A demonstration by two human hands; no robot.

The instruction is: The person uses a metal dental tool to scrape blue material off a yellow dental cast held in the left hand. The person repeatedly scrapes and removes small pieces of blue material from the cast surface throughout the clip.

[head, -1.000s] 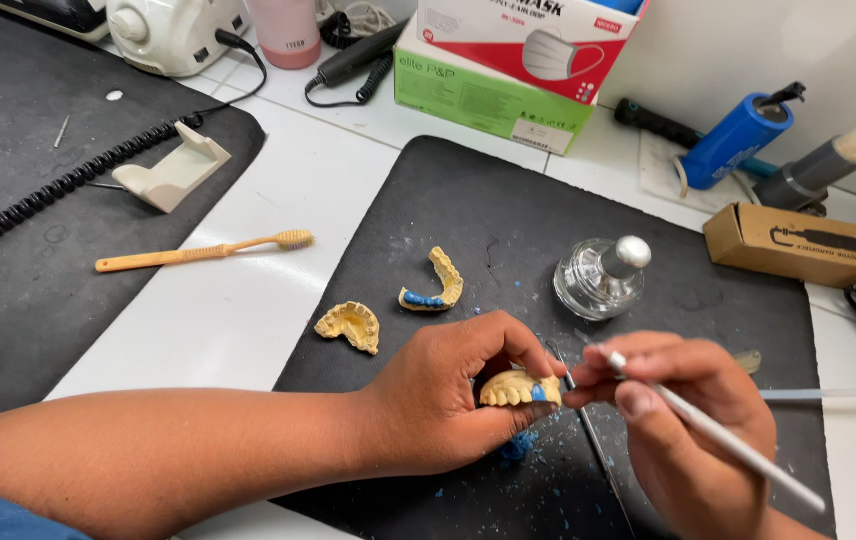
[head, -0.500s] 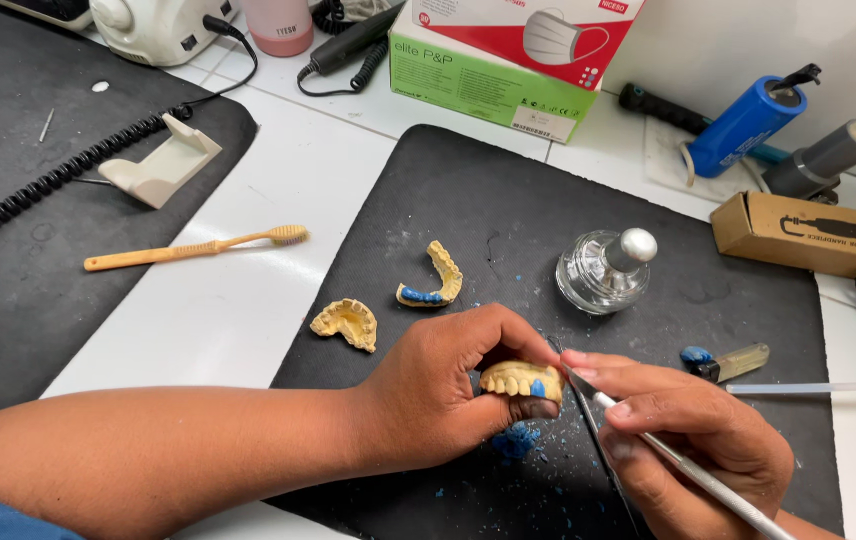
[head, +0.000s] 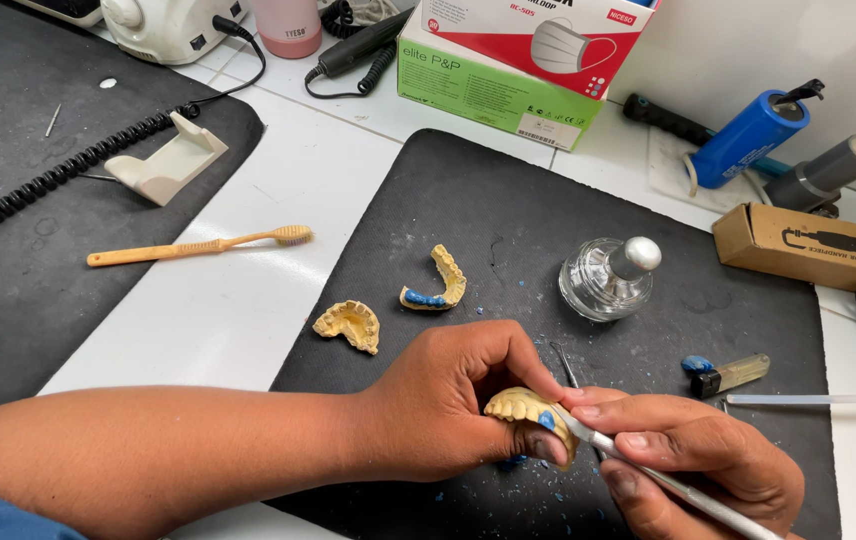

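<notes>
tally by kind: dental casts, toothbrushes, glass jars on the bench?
Dental casts: 3 – one in the left hand, worked with the right hand, one whole cast, one arch cast
Toothbrushes: 1
Glass jars: 1
Total: 5

The dental cast [head: 528,412] at lower centre is pale yellow with a blue patch. The mat [head: 508,210] beneath it is black, speckled with blue crumbs; the tabletop [head: 278,190] is white. Left of centre lies an orange toothbrush [head: 198,246]. At the top, a green box [head: 488,85] carries a red-and-white one [head: 538,30]; a blue canister [head: 743,140] stands upper right.
</notes>
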